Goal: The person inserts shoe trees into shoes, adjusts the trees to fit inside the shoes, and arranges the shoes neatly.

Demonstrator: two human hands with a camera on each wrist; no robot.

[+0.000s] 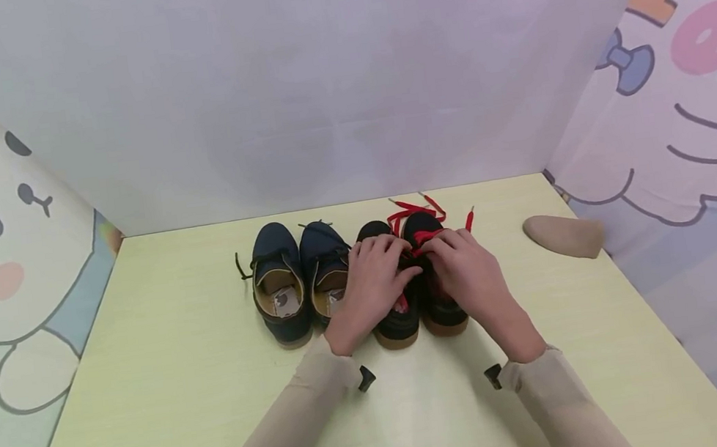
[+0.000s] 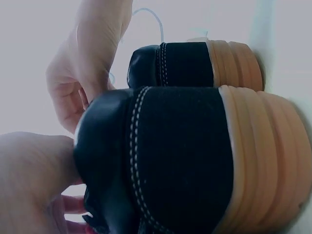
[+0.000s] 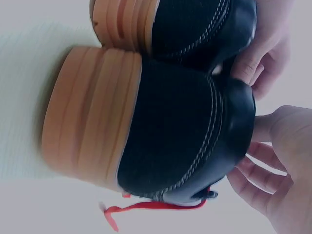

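Observation:
Two black shoes with red laces and tan soles stand side by side, heels toward me. My right hand [image 1: 471, 277] is over the right black shoe [image 1: 445, 317], its bent fingers and thumb pinching the red shoelace [image 1: 425, 236]. Over the left black shoe [image 1: 398, 328] reaches my left hand [image 1: 374, 277], fingers bent and fingertips close to the laces. Whether they grip a lace is hidden. In the left wrist view a black heel [image 2: 180, 156] fills the middle, and in the right wrist view a red lace end [image 3: 161, 205] hangs beside the other heel [image 3: 170, 122].
To the left, a pair of navy shoes, one [image 1: 280, 284] and its mate [image 1: 325, 257], stands with dark laces. A beige flat piece [image 1: 564, 235] lies at the table's right edge. Printed cloth walls [image 1: 317, 95] enclose the pale yellow table [image 1: 168, 363] at back and sides.

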